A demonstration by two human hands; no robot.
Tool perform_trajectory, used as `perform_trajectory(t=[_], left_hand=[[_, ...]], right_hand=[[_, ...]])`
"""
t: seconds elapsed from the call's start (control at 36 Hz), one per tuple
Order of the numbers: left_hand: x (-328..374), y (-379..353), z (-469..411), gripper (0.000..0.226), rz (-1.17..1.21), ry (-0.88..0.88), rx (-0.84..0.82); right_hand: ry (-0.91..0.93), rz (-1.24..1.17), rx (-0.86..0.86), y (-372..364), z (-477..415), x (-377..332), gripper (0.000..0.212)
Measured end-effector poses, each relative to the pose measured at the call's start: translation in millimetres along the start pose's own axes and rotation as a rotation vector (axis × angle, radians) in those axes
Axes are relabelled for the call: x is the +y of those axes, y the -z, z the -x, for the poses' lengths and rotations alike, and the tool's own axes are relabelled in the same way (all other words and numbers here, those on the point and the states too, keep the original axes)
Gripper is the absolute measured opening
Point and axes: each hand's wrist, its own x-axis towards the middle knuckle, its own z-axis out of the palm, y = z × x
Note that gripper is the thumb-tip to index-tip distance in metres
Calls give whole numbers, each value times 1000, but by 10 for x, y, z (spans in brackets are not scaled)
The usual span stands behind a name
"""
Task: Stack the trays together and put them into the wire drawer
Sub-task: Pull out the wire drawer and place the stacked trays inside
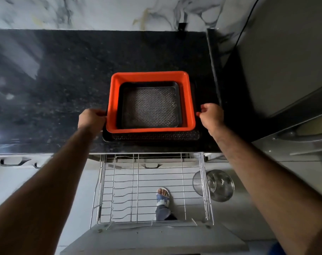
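**Stacked trays gripped at both sides**

Black speckled stone forms the surface (55, 80), glossy under a marbled white wall. At centre frame sits a stack of rectangular trays: an orange plastic tray (114, 100) with smooth rounded walls, a small dark tray (150, 105) with a patterned mesh floor nested inside it, and a wider dark perforated tray (154, 136) beneath. The left hand (91, 119) and right hand (210, 115) curl closed on the stack's side edges. Below, lower centre, the chrome wire drawer (138, 188) stands pulled out.

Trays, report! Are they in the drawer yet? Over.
Left hand, right hand gripping stacked trays on counter. Wire drawer open below, nothing inside.
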Motion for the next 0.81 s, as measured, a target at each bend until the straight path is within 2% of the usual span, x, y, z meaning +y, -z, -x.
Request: perform_trajectory(t=[0.11, 0.22, 0.31, 0.39, 0.5, 0.61, 0.81], left_hand=[[-66, 116, 221, 33, 66, -5, 7], [-175, 295, 746, 16, 143, -59, -1], [-255, 337, 964, 24, 134, -57, 6], [-532, 418, 1479, 15, 188, -72, -30], [-1017, 439, 2102, 19, 215, -42, -96], [-1428, 408, 2612, 20, 207, -3, -93], [-1829, 311, 3014, 19, 198, 73, -141]], right_hand=[[11, -44, 25, 178, 222, 44, 42], [36, -79, 42, 405, 762, 166, 41], [2, -69, 25, 436, 1007, 233, 42], [-1, -99, 13, 504, 1533, 481, 41], [4, -99, -48, 487, 2225, 926, 34], [-50, -104, -113, 396, 2713, 1309, 39], [-32, -3, -107, 358, 3206, 1555, 27]])
